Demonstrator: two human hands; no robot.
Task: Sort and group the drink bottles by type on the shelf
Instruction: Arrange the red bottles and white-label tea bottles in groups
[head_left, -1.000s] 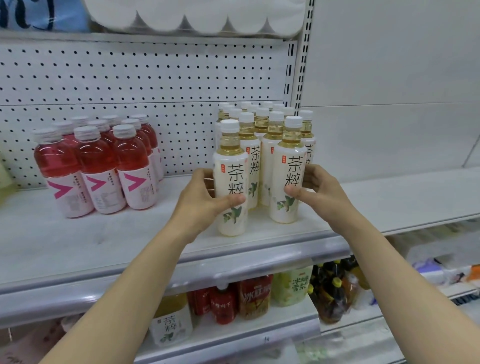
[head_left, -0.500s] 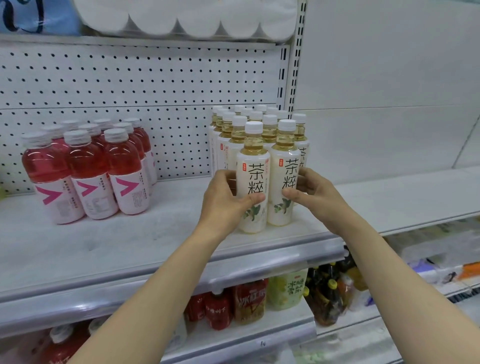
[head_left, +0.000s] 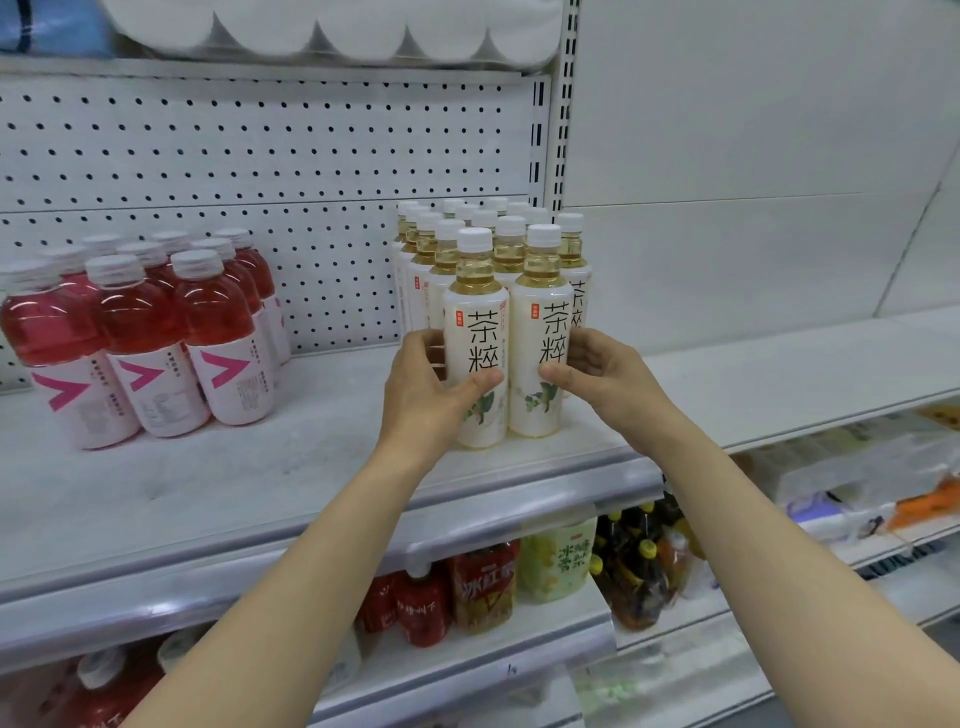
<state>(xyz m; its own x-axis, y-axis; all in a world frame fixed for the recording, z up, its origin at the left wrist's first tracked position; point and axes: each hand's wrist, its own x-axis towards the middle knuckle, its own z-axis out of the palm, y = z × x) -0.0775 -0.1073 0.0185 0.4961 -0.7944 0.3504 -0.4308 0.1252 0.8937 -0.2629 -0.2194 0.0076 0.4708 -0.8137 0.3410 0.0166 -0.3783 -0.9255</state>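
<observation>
Tea bottles (head_left: 483, 244) with white caps and cream labels stand upright in a tight block on the white shelf (head_left: 218, 483), toward its right end near the slotted upright (head_left: 563, 104). Two of them stand at the front of the block, close to the shelf's front edge, side by side and touching or nearly so. The left hand (head_left: 423, 395) is wrapped round the left front bottle (head_left: 475, 322) — thumb across the lower label, fingers curled behind its left side. The right hand (head_left: 597, 371) grips the right front bottle (head_left: 543, 322) in the mirror of that hold, thumb on the label front and fingers bent round the right side. Both bottles appear to rest on the shelf, upright.

Well apart to the left on the same shelf stands a second group — red drink bottles (head_left: 145, 332) with clear caps and pale labels marked with a pink arrowhead, packed together against the pegboard back panel (head_left: 260, 156). A bare stretch of shelf lies between the two groups.

On the shelf above sit white rolls in plastic wrap (head_left: 337, 26). On the lower shelf (head_left: 467, 670), below the hands, stand red-labelled bottles (head_left: 483, 587), a pale green-labelled bottle (head_left: 558, 566) and, further right, dark bottles with yellow caps (head_left: 634, 577).
</observation>
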